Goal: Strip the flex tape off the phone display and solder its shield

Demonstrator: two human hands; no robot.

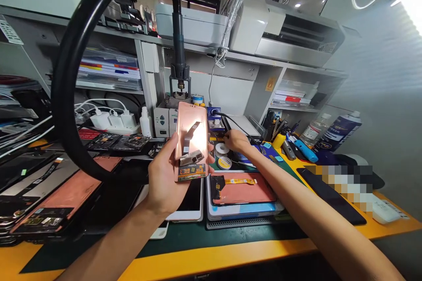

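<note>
My left hand [166, 175] is wrapped round a phone display panel [192, 140], held upright with its shiny copper-coloured back toward me. A dark flex cable and a small circuit strip show on its lower part. My right hand [238, 140] reaches to the back of the bench, its fingers curled by a dark, slim object that I cannot make out. Close below that hand are a white spool [221, 149] and a small round tin [224, 163]. Another copper-backed display panel [242, 188] with a yellow flex cable lies on a box between my arms.
A large black ring lamp [62, 74] arches across the left side. Several phone parts [66, 193] cover the left bench. Bottles and a spray can [339, 131] stand at the right, near a black phone panel [329, 195]. A black cord [231, 117] runs behind my right hand.
</note>
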